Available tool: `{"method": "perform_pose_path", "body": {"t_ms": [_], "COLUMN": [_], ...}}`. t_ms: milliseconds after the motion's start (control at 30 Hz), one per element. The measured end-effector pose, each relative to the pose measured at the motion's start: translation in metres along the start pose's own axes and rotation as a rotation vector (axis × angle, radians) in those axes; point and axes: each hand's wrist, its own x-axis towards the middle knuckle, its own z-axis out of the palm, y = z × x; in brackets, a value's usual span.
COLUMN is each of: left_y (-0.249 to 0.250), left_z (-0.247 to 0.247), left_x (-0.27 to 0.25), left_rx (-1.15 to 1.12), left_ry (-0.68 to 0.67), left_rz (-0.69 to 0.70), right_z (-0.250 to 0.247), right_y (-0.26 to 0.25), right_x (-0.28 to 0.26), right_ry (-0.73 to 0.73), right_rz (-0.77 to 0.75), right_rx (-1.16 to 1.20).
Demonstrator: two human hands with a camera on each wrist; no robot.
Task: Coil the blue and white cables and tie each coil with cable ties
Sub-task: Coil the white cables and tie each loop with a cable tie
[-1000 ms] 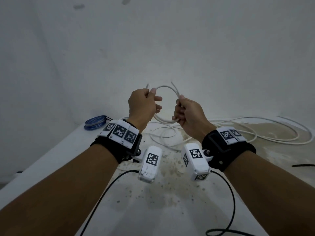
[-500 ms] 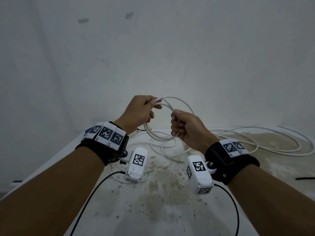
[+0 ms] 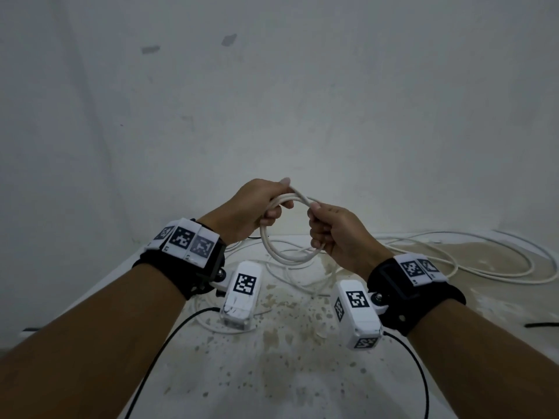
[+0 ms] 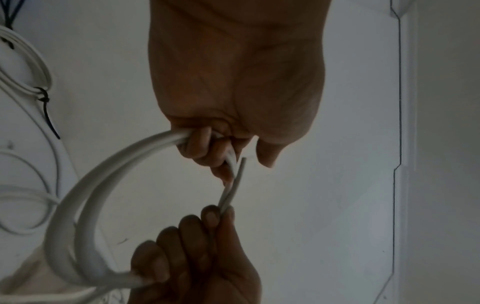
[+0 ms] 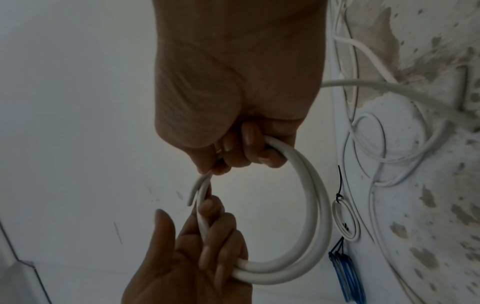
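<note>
Lowered and drawn closer together since a second ago: both hands, with the white cable (image 3: 273, 243) now wound into a small two-turn coil above the bench (image 3: 302, 373). Left hand (image 3: 251, 210) grip is curled round the coil's top; right hand (image 3: 335, 234) grip pinches the free end. Coiling is judged nearly complete, tying pending.

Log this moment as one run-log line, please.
step: coiling white cable | left hand: grips coil | right hand: grips coil | coil: held above table, untied

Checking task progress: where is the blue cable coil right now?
Only the right wrist view shows the blue cable coil: it lies on the table at the lower right, next to a small tied white coil.
</note>
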Motion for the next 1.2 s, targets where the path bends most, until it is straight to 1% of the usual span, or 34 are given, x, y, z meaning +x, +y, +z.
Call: {"method": "perform_pose_path", "body": {"t_ms": [67,167,267,367,433,500,533,567,600,633,667,700,733,767,800,833,867,900,1000,1100,1200], "left_y": [0.001,-0.002,-0.008,-0.010,-0.008,-0.006,-0.006,-0.005,-0.004,-0.004,-0.004,-0.003,-0.001,0.000,0.001,0.002,0.003,0.003,0.002,-0.003,-0.008], "left_z": [0.007,0.014,0.015,0.016,0.015,0.010,0.006,0.003,-0.001,-0.003,-0.005,-0.004,-0.004,-0.003,-0.003,-0.003,-0.003,-0.005,-0.008,-0.005,-0.001], "left_x": [0.001,0.005,0.006,0.007,0.008,0.010,0.011,0.011,0.010,0.009,0.008,0.006,0.005,0.004,0.004,0.005,0.006,0.006,0.008,0.009,0.009], "left_rx": [0.082,0.191,0.270,0.284,0.277,0.285,0.306,0.340,0.388,0.445,0.498,0.532,0.542,0.536,0.521,0.502,0.488,0.485,0.507,0.438,0.316], "left_ry": [0.056,0.169,0.215,0.251,0.299,0.345,0.356,0.352,0.330,0.294,0.246,0.193,0.147,0.116,0.107,0.112,0.123,0.135,0.146,0.173,0.178], "left_rz": [-0.017,0.016,0.061,0.086,0.092,0.108,0.122,0.137,0.155,0.177,0.202,0.228,0.252,0.274,0.293,0.308,0.317,0.321,0.325,0.331,0.336], "right_z": [0.000,0.001,0.001,0.001,-0.002,-0.003,-0.004,-0.006,-0.009,-0.012,-0.014,-0.016,-0.014,-0.012,-0.009,-0.006,-0.004,-0.004,-0.009,-0.013,-0.018], "right_y": [0.002,0.003,0.004,0.007,0.010,0.010,0.009,0.008,0.006,0.004,0.000,-0.007,-0.016,-0.024,-0.032,-0.038,-0.042,-0.046,-0.051,-0.046,-0.035], "right_x": [0.001,0.001,-0.002,-0.005,-0.006,-0.008,-0.009,-0.009,-0.007,-0.004,0.000,0.003,0.006,0.009,0.011,0.011,0.009,0.009,0.007,0.005,0.007], "right_ry": [-0.009,-0.021,-0.001,0.037,0.054,0.074,0.125,0.224,0.364,0.514,0.633,0.687,0.660,0.550,0.402,0.248,0.125,0.062,0.014,-0.036,-0.039], "right_rz": [-0.012,-0.042,-0.058,-0.097,-0.092,-0.093,-0.113,-0.159,-0.235,-0.344,-0.459,-0.545,-0.565,-0.515,-0.420,-0.306,-0.214,-0.177,-0.192,-0.107,-0.045], "right_rx": [-0.017,-0.046,-0.088,-0.071,-0.039,-0.082,-0.126,-0.178,-0.247,-0.336,-0.445,-0.567,-0.705,-0.831,-0.913,-0.912,-0.854,-0.794,-0.678,-0.459,-0.346]}}
